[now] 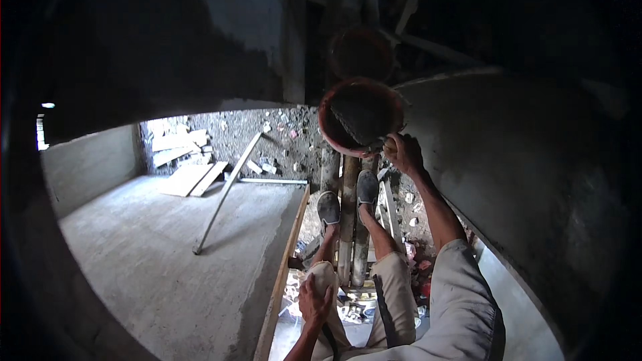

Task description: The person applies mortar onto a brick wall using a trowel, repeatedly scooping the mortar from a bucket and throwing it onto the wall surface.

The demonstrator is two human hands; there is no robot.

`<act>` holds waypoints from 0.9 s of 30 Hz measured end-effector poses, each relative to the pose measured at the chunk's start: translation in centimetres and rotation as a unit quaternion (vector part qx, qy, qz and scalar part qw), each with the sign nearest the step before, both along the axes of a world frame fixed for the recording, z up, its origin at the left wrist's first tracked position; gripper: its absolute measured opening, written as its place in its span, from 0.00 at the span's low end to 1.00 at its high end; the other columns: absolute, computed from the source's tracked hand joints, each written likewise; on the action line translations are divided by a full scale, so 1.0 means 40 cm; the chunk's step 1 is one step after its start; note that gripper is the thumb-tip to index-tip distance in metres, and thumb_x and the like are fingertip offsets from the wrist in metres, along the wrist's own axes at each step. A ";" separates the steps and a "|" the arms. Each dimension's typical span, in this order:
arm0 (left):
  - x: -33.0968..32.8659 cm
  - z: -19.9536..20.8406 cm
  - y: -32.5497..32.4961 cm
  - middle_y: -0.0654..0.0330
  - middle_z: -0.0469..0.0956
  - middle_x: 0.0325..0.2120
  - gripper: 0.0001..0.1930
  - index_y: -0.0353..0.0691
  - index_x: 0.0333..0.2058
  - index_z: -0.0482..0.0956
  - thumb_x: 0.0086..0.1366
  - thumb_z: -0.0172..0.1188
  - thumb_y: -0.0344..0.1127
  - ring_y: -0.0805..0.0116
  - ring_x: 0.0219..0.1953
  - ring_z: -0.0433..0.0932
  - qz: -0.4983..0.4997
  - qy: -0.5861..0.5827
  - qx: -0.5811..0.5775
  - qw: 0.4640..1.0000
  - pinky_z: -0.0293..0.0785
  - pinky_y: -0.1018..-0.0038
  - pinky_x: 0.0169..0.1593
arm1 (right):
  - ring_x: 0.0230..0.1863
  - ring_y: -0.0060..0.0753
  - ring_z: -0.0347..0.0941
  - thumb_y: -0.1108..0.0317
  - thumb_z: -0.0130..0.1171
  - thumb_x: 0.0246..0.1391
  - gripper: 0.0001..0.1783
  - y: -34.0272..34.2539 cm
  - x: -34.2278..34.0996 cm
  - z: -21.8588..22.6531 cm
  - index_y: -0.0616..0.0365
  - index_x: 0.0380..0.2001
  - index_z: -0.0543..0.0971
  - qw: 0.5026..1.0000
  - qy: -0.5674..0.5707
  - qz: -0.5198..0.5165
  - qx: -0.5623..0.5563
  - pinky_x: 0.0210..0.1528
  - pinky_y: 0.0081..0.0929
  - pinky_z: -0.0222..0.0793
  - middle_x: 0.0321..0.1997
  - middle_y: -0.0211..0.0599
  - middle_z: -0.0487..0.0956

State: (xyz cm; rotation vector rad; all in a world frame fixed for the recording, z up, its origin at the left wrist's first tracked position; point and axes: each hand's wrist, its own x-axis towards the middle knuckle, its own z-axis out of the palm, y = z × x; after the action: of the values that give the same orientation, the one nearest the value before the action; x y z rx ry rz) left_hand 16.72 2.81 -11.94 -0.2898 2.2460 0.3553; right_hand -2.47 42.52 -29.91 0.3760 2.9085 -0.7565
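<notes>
From here, the red bucket (327,127) sits just forward-left of the right hand (405,154), gripping what seems a handle (389,142).

Right hand (403,152) curled at near right rim of reddish basin (323,122), exact grip unclear. Grey mass (368,110) inside. Second basin (333,52) beyond, dim. Left hand (314,302) rests on left knee (323,273). Shoes (328,207) on wooden poles (348,227). Left: long pole (227,190), boards (187,178) on concrete floor (147,247).
</notes>
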 end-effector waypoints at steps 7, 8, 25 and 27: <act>0.018 -0.011 -0.165 0.42 0.67 0.51 0.46 0.43 0.64 0.50 0.51 0.65 0.51 0.42 0.52 0.67 -0.079 0.002 0.237 0.968 0.66 0.56 0.54 | 0.34 0.49 0.76 0.61 0.57 0.48 0.15 0.017 0.128 0.433 0.52 0.39 0.70 0.992 -0.072 -0.098 0.035 0.32 0.44 0.70 0.32 0.43 0.77; -0.011 0.020 -0.164 0.42 0.69 0.50 0.47 0.43 0.64 0.50 0.51 0.66 0.51 0.43 0.52 0.69 -0.068 -0.018 0.261 0.963 0.66 0.56 0.53 | 0.35 0.50 0.76 0.61 0.57 0.48 0.15 0.029 0.156 0.516 0.52 0.40 0.70 0.988 -0.094 -0.113 0.041 0.33 0.44 0.70 0.33 0.43 0.77; -0.602 0.181 -0.043 0.39 0.70 0.48 0.53 0.42 0.66 0.42 0.50 0.70 0.42 0.52 0.48 0.73 -0.193 0.126 0.393 0.890 0.70 0.60 0.49 | 0.33 0.32 0.76 0.55 0.62 0.53 0.19 -0.035 0.184 2.309 0.55 0.42 0.74 0.945 0.289 0.127 0.082 0.35 0.27 0.72 0.37 0.34 0.76; -0.613 0.226 0.019 0.39 0.71 0.47 0.52 0.41 0.66 0.41 0.51 0.69 0.42 0.52 0.46 0.74 -0.100 0.053 0.383 0.917 0.71 0.61 0.47 | 0.27 0.22 0.73 0.57 0.59 0.55 0.17 -0.076 0.190 2.433 0.58 0.41 0.73 0.953 0.297 0.052 -0.036 0.29 0.20 0.70 0.33 0.32 0.76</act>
State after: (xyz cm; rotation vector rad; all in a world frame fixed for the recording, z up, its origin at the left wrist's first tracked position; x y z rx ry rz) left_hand -7.81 3.57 -2.91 0.3772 2.0285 1.1092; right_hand 5.12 39.48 67.43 -0.0276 3.3918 -1.1182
